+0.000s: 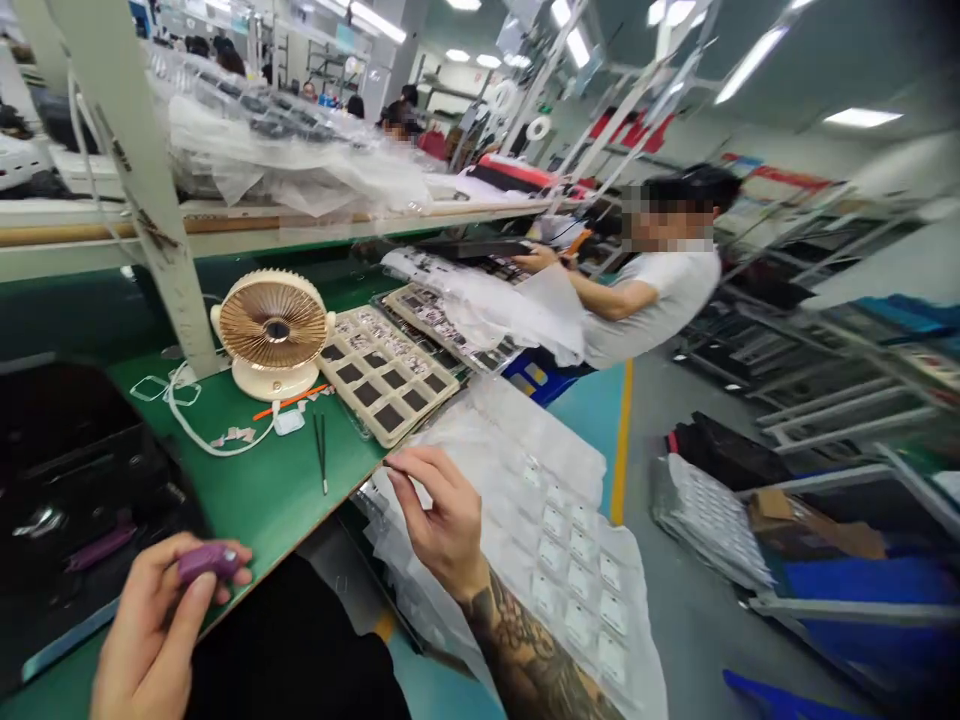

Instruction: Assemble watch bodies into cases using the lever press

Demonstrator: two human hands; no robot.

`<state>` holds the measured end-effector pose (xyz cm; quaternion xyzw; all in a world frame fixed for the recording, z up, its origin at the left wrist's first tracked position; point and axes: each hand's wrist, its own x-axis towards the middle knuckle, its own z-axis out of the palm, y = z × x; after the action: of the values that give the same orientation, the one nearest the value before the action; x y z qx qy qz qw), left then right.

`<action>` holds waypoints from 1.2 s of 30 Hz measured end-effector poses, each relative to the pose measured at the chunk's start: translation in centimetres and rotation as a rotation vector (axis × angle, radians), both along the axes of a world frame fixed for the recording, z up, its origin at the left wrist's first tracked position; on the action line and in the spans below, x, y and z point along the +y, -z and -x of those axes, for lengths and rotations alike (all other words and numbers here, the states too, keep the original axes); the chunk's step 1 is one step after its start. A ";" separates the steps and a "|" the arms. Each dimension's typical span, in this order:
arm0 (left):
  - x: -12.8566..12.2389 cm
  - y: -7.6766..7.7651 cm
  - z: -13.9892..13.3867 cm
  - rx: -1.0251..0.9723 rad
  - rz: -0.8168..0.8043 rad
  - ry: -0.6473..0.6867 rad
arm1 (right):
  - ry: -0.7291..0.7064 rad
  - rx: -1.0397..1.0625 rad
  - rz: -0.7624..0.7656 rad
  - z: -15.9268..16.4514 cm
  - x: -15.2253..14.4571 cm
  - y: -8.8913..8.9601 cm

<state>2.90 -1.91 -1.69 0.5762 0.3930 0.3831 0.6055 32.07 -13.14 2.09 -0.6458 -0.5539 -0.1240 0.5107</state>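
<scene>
My left hand (157, 625) is closed on a small purple piece (202, 563) with a rounded body and a shiny spot at one end. It is above the front edge of the green bench mat (262, 500). My right hand (444, 520), its forearm tattooed, is raised just off the bench edge. Thumb and index finger come together in a pinch there; a tiny dark bit shows at the tips, too small to name. Black tweezers (321, 455) lie on the mat between the hands. A similar purple piece (101, 548) rests in the dark tray (67, 430) at left.
A cream desk fan (274, 335) stands near a slanted white post (146, 190). Beside it, a beige tray (394, 425) holds dark squares. White sheets with pale square parts (577, 570) lie low at right. Farther back, a co-worker (652, 290) holds a dark panel.
</scene>
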 end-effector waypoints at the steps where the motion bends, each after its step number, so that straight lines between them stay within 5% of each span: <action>1: -0.1 -0.7 -0.6 -0.034 0.020 0.019 | -0.002 0.099 -0.030 1.7 -0.3 0.8; 6: 1.1 -1.4 -2.8 -0.212 0.084 0.171 | -0.186 0.564 -0.038 7.2 2.4 3.8; 12: 1.6 -0.5 -3.4 -0.325 0.076 0.125 | -0.450 0.958 0.090 10.5 5.6 3.3; 22: 0.6 0.3 -3.5 -0.317 0.048 0.086 | -0.447 0.838 0.211 9.6 5.8 2.8; 29: 0.9 0.3 -3.3 -0.318 0.026 0.070 | -0.667 0.923 0.260 10.3 6.7 1.7; 36: 0.8 1.0 -1.8 0.048 -0.012 -0.059 | -0.660 0.852 0.502 8.6 6.6 1.6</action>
<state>4.74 -1.09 -2.67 0.5772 0.4217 0.3894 0.5809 23.47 -6.52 0.48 -0.5333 -0.4842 0.4462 0.5311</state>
